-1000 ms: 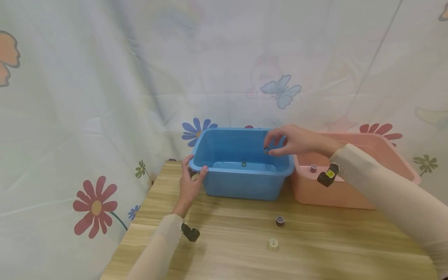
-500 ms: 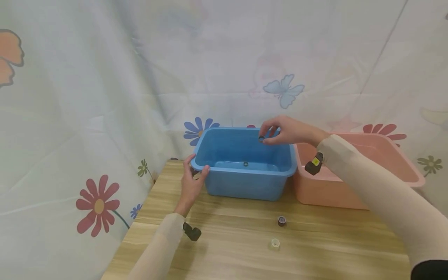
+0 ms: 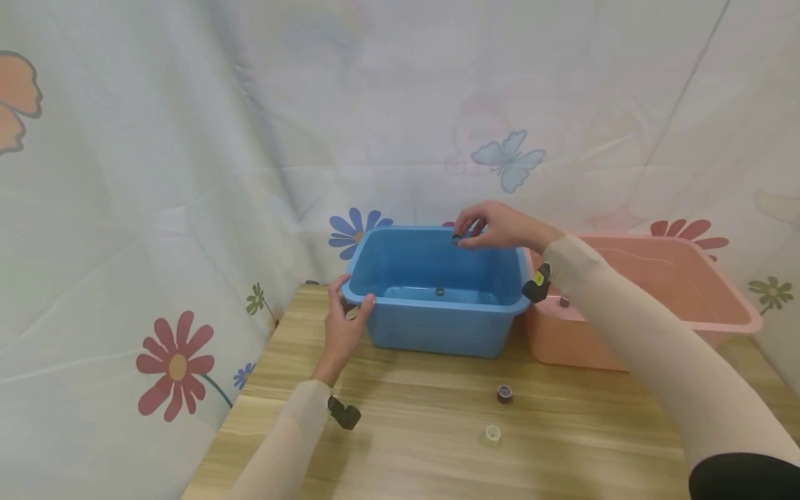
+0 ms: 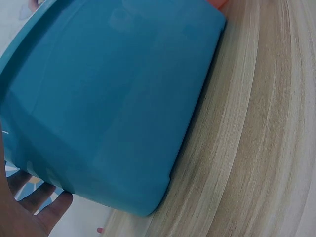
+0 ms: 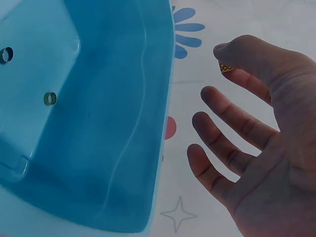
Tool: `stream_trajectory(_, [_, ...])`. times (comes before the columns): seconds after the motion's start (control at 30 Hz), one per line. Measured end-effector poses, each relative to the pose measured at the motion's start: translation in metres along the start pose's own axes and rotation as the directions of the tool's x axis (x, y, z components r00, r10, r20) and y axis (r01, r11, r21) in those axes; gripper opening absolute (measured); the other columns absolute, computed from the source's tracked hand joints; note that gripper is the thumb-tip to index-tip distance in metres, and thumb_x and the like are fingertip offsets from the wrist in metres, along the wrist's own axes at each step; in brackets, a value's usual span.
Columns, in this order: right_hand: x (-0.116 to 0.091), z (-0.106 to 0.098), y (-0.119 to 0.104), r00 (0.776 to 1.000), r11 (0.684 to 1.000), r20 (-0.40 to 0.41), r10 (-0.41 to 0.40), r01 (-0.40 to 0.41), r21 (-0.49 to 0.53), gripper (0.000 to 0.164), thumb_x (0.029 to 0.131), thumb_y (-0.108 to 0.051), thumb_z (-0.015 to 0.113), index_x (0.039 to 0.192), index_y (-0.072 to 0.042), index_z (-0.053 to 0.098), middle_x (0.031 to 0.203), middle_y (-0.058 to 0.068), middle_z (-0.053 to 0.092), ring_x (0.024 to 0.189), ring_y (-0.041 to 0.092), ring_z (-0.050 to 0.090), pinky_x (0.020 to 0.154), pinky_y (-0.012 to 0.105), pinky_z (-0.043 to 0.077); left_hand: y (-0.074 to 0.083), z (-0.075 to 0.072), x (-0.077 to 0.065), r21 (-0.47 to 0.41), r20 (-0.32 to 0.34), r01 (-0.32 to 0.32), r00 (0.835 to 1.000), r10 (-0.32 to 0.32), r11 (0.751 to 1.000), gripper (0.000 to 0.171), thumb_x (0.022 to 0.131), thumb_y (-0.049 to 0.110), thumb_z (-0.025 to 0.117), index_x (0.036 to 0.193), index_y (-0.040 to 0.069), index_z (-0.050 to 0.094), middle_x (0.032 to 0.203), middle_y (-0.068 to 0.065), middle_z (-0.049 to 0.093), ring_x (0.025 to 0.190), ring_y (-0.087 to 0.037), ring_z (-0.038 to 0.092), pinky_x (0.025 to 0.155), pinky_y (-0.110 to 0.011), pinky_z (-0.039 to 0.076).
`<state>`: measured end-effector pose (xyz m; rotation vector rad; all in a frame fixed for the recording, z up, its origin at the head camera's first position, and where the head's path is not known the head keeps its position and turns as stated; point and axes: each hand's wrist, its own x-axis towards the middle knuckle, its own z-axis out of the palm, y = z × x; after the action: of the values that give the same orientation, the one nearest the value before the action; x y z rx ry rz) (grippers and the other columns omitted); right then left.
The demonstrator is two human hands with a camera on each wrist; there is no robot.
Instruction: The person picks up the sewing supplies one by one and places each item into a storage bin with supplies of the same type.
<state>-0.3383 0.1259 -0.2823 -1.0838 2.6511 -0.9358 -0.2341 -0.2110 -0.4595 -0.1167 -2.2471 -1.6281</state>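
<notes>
My left hand [image 3: 342, 330] grips the left front corner of a blue plastic bin [image 3: 437, 330], thumb in front and fingers round the side. In the left wrist view its fingers [image 4: 54, 212] lie against the bin's end wall. My right hand [image 3: 500, 226] is raised over the bin's back right part. Between thumb and index finger it pinches a small ring-shaped roll [image 5: 226, 67] with a gold dotted pattern, mostly covered by the thumb; the other fingers are spread. Inside the bin lie a small green patterned ring [image 5: 50, 98] and a darker ring [image 5: 6, 55].
A pink bin [image 3: 587, 347] stands right beside the blue one, with a small dark purple roll [image 3: 564, 301] inside. Another dark roll [image 3: 504, 394] and a pale one [image 3: 492, 435] stand on the wooden table [image 3: 400, 444]. A patterned curtain [image 3: 187, 139] hangs behind.
My right hand has moved left and up over the blue bin, carrying the small ring-shaped roll. The left hand keeps its grip on the bin corner.
</notes>
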Motion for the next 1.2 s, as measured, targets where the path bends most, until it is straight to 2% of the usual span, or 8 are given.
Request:
stream_trajectory(0.03, [0.002, 0.001, 0.001, 1.000, 1.000, -0.004, 0.004, -0.004, 0.000, 0.019, 0.093, -0.018, 0.076, 0.112, -0.013, 0.073, 0.112, 0.002, 0.073, 0.108, 0.027, 0.068, 0.094, 0.046, 0.056, 0.001, 0.000, 0.000, -0.001, 0.001, 0.005, 1.000, -0.005, 1.000, 0.068, 0.099, 0.041, 0.069, 0.154, 0.028, 0.031, 0.147, -0.026, 0.051, 0.129, -0.039, 0.056, 0.102, -0.058, 0.049])
stream_trajectory(0.27, [0.011, 0.009, 0.011, 0.999, 0.999, -0.028, 0.032, -0.031, 0.003, 0.021, 0.093, -0.019, 0.076, 0.113, -0.011, 0.072, 0.116, 0.008, 0.072, 0.109, 0.030, 0.068, 0.094, 0.046, 0.057, 0.044, -0.005, -0.013, 0.019, 0.017, -0.006, 1.000, 0.006, 1.000, 0.067, 0.101, 0.026, 0.067, 0.154, 0.009, 0.029, 0.145, -0.032, 0.051, 0.128, -0.044, 0.057, 0.101, -0.056, 0.051])
stream_trajectory(0.8, [0.019, 0.021, 0.035, 0.991, 0.993, -0.062, 0.121, -0.121, 0.013, 0.021, 0.092, -0.021, 0.078, 0.111, -0.012, 0.072, 0.117, 0.009, 0.072, 0.108, 0.029, 0.068, 0.095, 0.046, 0.056, 0.044, -0.002, -0.015, 0.007, 0.013, -0.014, 1.000, 0.014, 1.000, 0.067, 0.101, 0.027, 0.067, 0.154, 0.009, 0.030, 0.144, -0.032, 0.052, 0.128, -0.042, 0.057, 0.101, -0.055, 0.050])
stream_trajectory(1.2, [0.022, 0.025, 0.038, 0.987, 0.988, -0.054, 0.153, -0.153, 0.000, 0.019, 0.092, -0.024, 0.079, 0.108, -0.015, 0.072, 0.117, 0.009, 0.071, 0.108, 0.030, 0.068, 0.096, 0.049, 0.056, 0.043, -0.002, -0.015, 0.011, 0.009, -0.029, 1.000, 0.029, 1.000, 0.067, 0.101, 0.028, 0.067, 0.154, 0.008, 0.030, 0.146, -0.031, 0.050, 0.129, -0.043, 0.056, 0.103, -0.059, 0.048])
